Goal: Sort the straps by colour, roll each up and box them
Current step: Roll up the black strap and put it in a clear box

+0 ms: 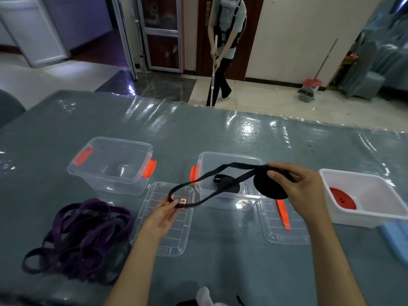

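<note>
Head view. Table [220, 272] w/ grey-green cover under clear film fills the lower frame. Right hand [302, 188], at 3 o'clock of centre, pinches a flat black roll [268, 187] between thumb and fingers, held in the air in front of the middle box [229, 180]. A loose tail of the black strap [198, 181] loops from the roll toward 9 o'clock, where the left hand [163, 214] grips its far bend between thumb and fingers, above a clear lid [164, 226].

Middle box: clear, orange latch, one rolled black strap [227, 184] lying inside. At 10 o'clock, a second clear box [112, 165] w/ orange latches. At 3 o'clock, a white bin [371, 198] w/ a red roll [343, 197] on its floor. A second clear lid [284, 226] w/ orange latch lies just nearer than the middle box.

At 8 o'clock, purple straps [81, 235] lie in a loose tangle on the table, unrolled, apart from both hands.

Bkgd, 12 o'clock: another person [227, 40] stands holding a long pole [213, 71]; broom and dustpan [309, 86] against the wall at 2 o'clock.
</note>
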### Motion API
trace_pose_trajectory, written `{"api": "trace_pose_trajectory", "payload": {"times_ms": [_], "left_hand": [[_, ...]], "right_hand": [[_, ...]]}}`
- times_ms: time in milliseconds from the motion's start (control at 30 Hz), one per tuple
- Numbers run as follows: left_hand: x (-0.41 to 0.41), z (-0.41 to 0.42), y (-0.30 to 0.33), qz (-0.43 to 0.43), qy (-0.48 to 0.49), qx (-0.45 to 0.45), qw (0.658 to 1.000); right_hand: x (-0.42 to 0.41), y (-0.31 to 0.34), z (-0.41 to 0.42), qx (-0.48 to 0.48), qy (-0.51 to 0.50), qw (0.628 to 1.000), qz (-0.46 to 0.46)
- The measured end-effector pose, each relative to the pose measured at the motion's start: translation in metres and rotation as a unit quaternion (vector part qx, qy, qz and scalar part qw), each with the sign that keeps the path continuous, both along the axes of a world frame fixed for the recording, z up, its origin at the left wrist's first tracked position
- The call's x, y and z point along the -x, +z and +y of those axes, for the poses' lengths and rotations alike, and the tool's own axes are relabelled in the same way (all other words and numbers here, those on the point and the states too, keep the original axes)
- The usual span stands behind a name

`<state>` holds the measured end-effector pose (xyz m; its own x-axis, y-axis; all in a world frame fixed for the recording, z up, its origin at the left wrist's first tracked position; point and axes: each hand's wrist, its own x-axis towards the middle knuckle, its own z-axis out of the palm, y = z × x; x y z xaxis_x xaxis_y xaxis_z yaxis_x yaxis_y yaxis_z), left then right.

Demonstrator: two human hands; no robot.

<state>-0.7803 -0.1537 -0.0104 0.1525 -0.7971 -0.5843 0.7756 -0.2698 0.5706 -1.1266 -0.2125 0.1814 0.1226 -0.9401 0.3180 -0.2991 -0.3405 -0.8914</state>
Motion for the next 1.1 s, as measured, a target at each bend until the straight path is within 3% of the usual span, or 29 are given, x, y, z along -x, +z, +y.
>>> {"api": "trace_pose_trajectory", "payload": {"times_ms": [167, 433, 567, 733, 833, 867, 933, 967, 1033, 1100], "left_hand": [[0.006, -0.008, 0.004, -0.035, 0.045, -0.051, 0.997], [-0.006, 0.006, 0.014, 0.042, -0.005, 0.077, 0.996], [-0.011, 0.009, 0.012, 0.044, 0.003, 0.072, 0.996], [-0.008, 0.01, 0.013, -0.046, 0.013, 0.067, 0.997], [-0.002, 0.007, 0.02, -0.191, 0.024, 0.016, 0.981], [0.001, 0.006, 0.021, -0.273, 0.037, -0.018, 0.961], [0.007, 0.004, 0.027, -0.443, 0.084, -0.092, 0.888], [0.009, 0.004, 0.029, -0.483, 0.112, -0.119, 0.86], [0.011, 0.002, 0.032, -0.448, 0.163, -0.141, 0.868], [0.008, -0.002, 0.032, -0.328, 0.186, -0.154, 0.913]], "right_hand": [[-0.005, -0.012, -0.003, -0.008, -0.007, 0.999, 0.033], [-0.002, -0.018, -0.006, -0.009, -0.028, 0.999, 0.03], [0.002, -0.018, -0.005, -0.006, -0.04, 0.999, 0.021], [0.0, -0.016, -0.003, -0.012, -0.037, 0.999, 0.01], [-0.003, -0.016, -0.003, -0.007, -0.035, 0.999, 0.015], [-0.003, -0.016, -0.003, -0.003, -0.034, 0.999, 0.02], [-0.004, -0.017, -0.002, -0.004, -0.031, 0.999, 0.031], [-0.005, -0.018, -0.002, -0.007, -0.029, 0.999, 0.037], [-0.008, -0.02, -0.001, -0.008, -0.024, 0.998, 0.051], [-0.01, -0.021, 0.0, -0.007, -0.021, 0.998, 0.057]]}}
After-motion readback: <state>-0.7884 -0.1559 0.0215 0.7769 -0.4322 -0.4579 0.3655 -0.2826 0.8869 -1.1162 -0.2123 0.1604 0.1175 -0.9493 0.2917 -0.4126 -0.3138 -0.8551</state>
